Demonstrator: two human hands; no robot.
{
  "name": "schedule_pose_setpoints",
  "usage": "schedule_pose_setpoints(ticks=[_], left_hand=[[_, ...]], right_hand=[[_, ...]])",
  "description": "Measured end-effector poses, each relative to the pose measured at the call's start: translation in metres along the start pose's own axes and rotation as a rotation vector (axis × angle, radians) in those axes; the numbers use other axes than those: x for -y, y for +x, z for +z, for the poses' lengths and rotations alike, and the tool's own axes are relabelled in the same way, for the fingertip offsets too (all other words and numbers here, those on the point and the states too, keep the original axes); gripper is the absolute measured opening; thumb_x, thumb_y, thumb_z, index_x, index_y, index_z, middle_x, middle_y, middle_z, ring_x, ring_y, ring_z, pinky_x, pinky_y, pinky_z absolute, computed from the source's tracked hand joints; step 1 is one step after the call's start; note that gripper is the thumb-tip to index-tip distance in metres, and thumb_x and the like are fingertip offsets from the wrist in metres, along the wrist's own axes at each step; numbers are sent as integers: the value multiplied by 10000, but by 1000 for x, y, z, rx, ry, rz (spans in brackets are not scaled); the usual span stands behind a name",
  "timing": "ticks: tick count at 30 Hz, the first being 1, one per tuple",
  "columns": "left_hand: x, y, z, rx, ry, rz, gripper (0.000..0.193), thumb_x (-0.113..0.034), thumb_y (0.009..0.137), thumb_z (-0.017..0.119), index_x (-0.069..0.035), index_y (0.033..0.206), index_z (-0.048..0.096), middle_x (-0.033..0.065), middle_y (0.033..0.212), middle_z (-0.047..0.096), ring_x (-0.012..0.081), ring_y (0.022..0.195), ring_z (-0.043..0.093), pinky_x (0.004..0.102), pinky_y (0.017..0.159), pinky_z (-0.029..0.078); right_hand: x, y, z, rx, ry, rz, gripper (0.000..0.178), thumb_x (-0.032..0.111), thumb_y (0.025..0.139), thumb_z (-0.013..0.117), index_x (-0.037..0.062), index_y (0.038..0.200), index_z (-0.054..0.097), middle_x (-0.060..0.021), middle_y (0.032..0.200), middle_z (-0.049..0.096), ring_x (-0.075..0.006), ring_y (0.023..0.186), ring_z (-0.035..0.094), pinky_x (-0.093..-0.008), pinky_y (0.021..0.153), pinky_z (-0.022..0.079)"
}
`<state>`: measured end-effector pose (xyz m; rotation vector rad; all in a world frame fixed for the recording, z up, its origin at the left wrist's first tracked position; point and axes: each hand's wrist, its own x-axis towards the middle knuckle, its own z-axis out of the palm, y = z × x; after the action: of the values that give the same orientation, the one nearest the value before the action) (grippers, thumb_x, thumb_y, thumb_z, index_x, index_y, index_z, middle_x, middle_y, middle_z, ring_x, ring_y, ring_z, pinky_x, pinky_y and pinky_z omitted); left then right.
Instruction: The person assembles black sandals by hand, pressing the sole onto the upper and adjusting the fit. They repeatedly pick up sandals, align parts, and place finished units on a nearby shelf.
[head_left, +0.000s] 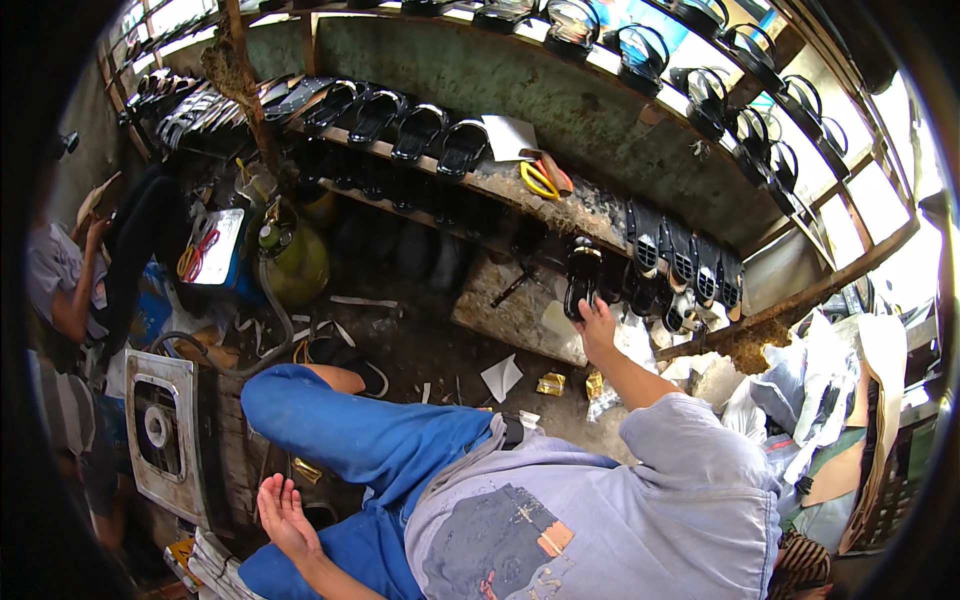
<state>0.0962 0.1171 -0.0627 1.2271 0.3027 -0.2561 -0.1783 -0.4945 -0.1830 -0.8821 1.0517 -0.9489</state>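
My right hand (597,325) reaches out toward the lower shelf at the right. Its fingers close on the near end of a glossy black sandal (583,270), which sits by the shelf edge. More black sandals (680,255) stand in a row just right of it. Well away at the lower left, beside my blue-trousered knee, is my left hand (287,515). Its palm is turned up and its fingers are loosely apart, with nothing in it.
A gas stove (160,430) and a green gas cylinder (300,262) with a hose stand left. At the far left another person's hand (97,232) holds a flat brownish piece. Yellow-handled scissors (540,180) lie on the shelf. A wooden pole (800,292) and plastic bags (790,380) are right.
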Motion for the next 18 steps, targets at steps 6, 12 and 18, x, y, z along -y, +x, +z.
schedule_pose_setpoints(ticks=[6,12,18], left_hand=[[1,-6,11,-37,17,-26,341,-325,1090,570,-26,1243,631,101,1202,689,196,1035,641,312,899,496],[11,-7,2,-97,6,-16,351,-342,1081,584,-32,1238,633,90,1179,685,197,1015,637,312,885,497],[9,-1,0,-44,-7,-87,358,-337,1066,608,-27,1240,650,91,1196,695,206,1032,643,329,889,502]], right_hand=[[5,89,49,-302,-24,125,518,380,989,733,25,1335,578,-116,1115,697,-253,978,694,-372,770,588],[-55,96,35,-372,-568,110,641,538,980,629,-82,1141,665,-280,1054,728,-391,1062,696,-460,936,538],[-45,113,9,-521,-63,143,463,478,1037,586,43,1168,677,-132,1097,717,-271,972,702,-419,703,586]])
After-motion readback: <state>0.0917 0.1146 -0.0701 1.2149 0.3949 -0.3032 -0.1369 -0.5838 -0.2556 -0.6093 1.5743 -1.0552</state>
